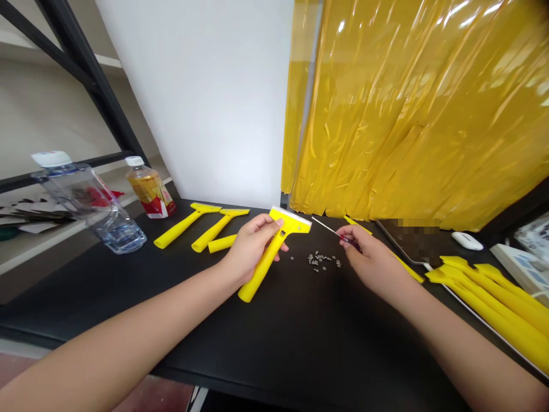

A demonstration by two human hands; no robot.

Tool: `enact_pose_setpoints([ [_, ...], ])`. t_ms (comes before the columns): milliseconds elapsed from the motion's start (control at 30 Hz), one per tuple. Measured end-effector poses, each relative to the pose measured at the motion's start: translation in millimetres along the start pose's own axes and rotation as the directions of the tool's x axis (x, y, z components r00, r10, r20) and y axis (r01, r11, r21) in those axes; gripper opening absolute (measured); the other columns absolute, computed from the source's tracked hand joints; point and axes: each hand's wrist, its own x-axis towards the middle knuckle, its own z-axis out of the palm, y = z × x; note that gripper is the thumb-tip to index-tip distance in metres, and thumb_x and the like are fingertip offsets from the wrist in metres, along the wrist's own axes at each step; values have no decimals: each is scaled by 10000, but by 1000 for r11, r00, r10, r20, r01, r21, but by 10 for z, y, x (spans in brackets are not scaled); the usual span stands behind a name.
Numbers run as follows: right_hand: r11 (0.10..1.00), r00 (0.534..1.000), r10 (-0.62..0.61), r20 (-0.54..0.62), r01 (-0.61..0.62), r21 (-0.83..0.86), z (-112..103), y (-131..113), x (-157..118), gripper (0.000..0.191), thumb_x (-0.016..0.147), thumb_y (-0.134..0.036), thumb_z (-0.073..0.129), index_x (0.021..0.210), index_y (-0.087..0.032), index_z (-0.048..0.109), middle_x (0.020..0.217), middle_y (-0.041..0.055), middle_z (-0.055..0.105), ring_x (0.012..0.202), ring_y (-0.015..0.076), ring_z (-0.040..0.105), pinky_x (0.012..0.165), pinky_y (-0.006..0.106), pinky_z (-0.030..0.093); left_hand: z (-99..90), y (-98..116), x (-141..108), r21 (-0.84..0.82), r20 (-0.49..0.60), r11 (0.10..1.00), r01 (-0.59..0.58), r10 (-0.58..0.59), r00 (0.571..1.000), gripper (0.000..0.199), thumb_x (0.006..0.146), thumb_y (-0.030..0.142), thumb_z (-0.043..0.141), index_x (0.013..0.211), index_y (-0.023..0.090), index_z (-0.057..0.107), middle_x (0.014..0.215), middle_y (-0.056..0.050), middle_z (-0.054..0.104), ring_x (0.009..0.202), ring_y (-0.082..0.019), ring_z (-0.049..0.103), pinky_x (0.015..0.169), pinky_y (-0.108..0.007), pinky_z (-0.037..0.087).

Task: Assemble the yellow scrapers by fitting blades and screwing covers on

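My left hand [257, 243] grips a yellow scraper [261, 269] by its neck, with the metal-edged head up and the hollow handle end toward me. A thin screwdriver [328, 226] is held in my right hand [360, 249], its tip pointing left, close to the scraper head but apart from it. Small screws and nuts [316, 260] lie scattered on the black table [266, 349] between and below the hands. Left of my left hand lie more yellow scrapers [182, 228], one partly hidden behind the hand.
A large clear bottle [107, 209] and a smaller labelled bottle [152, 189] stand at the left. On the right are a stack of yellow handles [493, 292], a dark tablet [412, 240] and a white case [466, 240]. Yellow plastic sheeting [407, 114] hangs behind.
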Motion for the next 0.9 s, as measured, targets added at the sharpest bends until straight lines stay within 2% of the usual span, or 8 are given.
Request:
enact_pose_setpoints([
  [167, 937, 1000, 13, 3, -14, 350, -102, -75, 39, 310, 883, -430, 741, 1132, -252, 690, 901, 25, 705, 738, 179, 655, 676, 326, 576, 1, 13, -3, -1, -12, 1000, -10, 10, 1000, 262, 902, 407, 750, 884, 217, 571, 754, -12, 656, 658, -202, 710, 462, -246, 530],
  [300, 798, 983, 61, -170, 54, 600, -149, -141, 22, 250, 830, -386, 831, 979, -223, 714, 834, 22, 709, 711, 157, 655, 667, 291, 560, 9, 32, -17, -13, -25, 1000, -18, 17, 1000, 234, 902, 381, 741, 897, 218, 573, 792, -21, 671, 689, -208, 717, 454, -238, 522],
  [400, 708, 951, 79, -298, 157, 689, -169, -137, 12, 176, 861, -365, 812, 913, -223, 723, 761, -2, 656, 652, 131, 601, 634, 275, 526, 12, 39, -19, -28, -26, 999, -30, 29, 999, 202, 914, 365, 717, 911, 211, 585, 782, -30, 682, 689, -204, 712, 462, -235, 522],
  [500, 793, 960, 54, -276, 127, 595, -165, -111, -2, 220, 907, -432, 758, 864, -226, 696, 700, -9, 621, 597, 132, 551, 567, 276, 475, 15, 44, -19, -35, -26, 999, -32, 31, 999, 180, 917, 355, 702, 956, 203, 614, 813, -51, 707, 703, -205, 716, 470, -233, 525],
  [567, 913, 984, -11, -176, 82, 399, -149, -108, -24, 273, 940, -481, 703, 844, -228, 670, 698, 0, 627, 620, 150, 560, 570, 288, 455, 20, 51, -22, -33, -25, 999, -29, 28, 999, 185, 913, 353, 703, 977, 198, 625, 838, -60, 719, 698, -199, 714, 475, -232, 524],
  [633, 978, 994, -91, -53, 99, 181, -132, -127, -53, 302, 982, -501, 631, 846, -231, 648, 718, 10, 640, 672, 169, 577, 605, 306, 444, 29, 59, -29, -27, -18, 999, -25, 24, 1000, 186, 912, 353, 706, 971, 195, 627, 823, -59, 719, 685, -194, 708, 478, -232, 521],
  [733, 983, 983, -180, 46, 180, 23, -119, -172, -85, 325, 1022, -505, 549, 850, -240, 621, 724, 5, 638, 688, 176, 578, 628, 325, 421, 43, 72, -43, -14, -8, 1000, -19, 19, 1000, 182, 915, 355, 705, 938, 199, 614, 783, -50, 711, 685, -200, 711, 483, -236, 519],
  [900, 979, 976, -202, 79, 204, -8, -121, -189, -85, 344, 1030, -506, 525, 817, -244, 591, 687, -14, 587, 643, 165, 529, 594, 330, 377, 46, 71, -48, -4, 3, 1000, -14, 14, 1000, 183, 917, 360, 703, 933, 206, 605, 789, -40, 708, 705, -202, 719, 487, -233, 519],
])
